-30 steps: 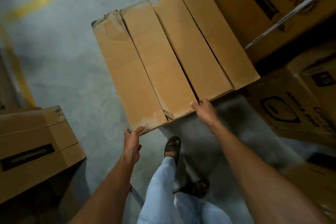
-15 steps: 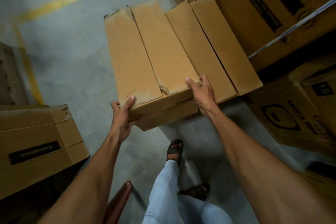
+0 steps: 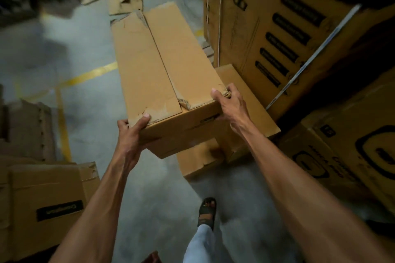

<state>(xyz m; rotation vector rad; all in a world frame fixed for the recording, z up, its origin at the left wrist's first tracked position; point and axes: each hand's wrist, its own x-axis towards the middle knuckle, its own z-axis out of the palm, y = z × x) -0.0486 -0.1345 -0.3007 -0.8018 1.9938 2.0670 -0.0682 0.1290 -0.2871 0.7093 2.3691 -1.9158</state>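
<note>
A: Why gripping the long carton (image 3: 166, 66) by its near corners?
B: Balancing its length: wrapping with the left hand (image 3: 132, 132), pinching with the right hand (image 3: 228, 104), holding it just above the floor box (image 3: 258, 109).

Bare floor (image 3: 89, 113) left of box (image 3: 162, 66); tall cartons (image 3: 267, 34) right, perhaps touching.

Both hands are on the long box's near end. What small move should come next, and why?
Probably swing the box leftward, over the open floor. The left hand and right hand grip its near corners and that end is raised, but a second box lies close under its right edge and tall cartons crowd the right side.
</note>
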